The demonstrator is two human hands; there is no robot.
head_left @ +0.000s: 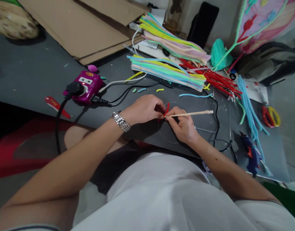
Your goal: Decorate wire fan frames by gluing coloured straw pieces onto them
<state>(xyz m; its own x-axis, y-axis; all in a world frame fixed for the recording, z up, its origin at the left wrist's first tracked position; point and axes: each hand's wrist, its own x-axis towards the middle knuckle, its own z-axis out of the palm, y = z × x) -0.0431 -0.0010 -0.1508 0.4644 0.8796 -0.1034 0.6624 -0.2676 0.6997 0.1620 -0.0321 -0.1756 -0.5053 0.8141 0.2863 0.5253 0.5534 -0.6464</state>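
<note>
Grey worktable (34, 61), crowded far side

Cardboard sheets (89, 32) lie along the far edge. Pastel pipe-cleaner bundles (166, 72) and red pieces (215, 78) sit mid-table, short scraps (141, 90) nearby. Magenta power strip (84, 86) to the left, black cables (128, 91) trailing; blue glue gun (252, 154) and scissors (270, 116) to the right. Left hand (144, 109), wristwatch (120, 121) on, pinches a red strip (166, 109) firmly. Right hand (182, 125) grips a wooden skewer (191, 113), its tip at the strip. Both hands sit just above a thin wire loop (159, 128) on the table.
</note>
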